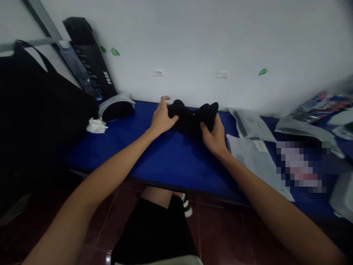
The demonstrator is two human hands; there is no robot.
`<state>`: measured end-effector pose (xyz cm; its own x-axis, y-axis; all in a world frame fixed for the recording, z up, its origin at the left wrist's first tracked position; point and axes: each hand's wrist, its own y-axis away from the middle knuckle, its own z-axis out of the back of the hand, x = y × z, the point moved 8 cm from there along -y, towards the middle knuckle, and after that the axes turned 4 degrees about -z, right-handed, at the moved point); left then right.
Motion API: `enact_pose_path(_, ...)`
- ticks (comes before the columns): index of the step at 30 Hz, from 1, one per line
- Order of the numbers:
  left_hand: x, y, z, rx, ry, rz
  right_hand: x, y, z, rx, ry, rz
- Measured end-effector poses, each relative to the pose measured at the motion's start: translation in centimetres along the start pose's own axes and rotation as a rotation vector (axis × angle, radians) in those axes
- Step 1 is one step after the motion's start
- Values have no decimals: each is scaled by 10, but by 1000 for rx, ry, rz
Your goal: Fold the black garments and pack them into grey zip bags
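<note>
As left hand [162,117] and right hand [213,135] grip, black fabric [191,117] bunches between

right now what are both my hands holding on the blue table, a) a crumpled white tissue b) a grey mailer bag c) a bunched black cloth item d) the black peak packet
C: the left hand and the right hand both hold the bunched black cloth item, which lies on the blue table.
</note>
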<state>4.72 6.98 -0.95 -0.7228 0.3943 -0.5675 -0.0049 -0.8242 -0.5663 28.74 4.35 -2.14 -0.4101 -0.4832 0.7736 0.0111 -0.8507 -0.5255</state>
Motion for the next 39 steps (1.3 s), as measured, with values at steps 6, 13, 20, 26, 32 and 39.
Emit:
enact_pose_path(6, 1, -6, 24, -105, -145, -8, -9, -4, 4, -19, 51, -85)
enact_pose_path(13, -35, -4, 12, 114, -294, -229, -10, -7, 12, -108, 208, -36)
enact_pose_path(20, 3, -8, 19, 152, -453, -35, -25, -27, 32, -131, 416, -33)
enact_pose_path(26, -27, -20, 23, 277, -26, -293, -18, -33, 50, -197, 483, -88)
enact_pose_path(32, -47, -1, 7, 805, 446, -194, -19, -36, 33, 42, 343, -154)
enact_pose_path(39, -28, 11, 3, 992, 456, 100, -22, -33, 24, 247, 32, -252)
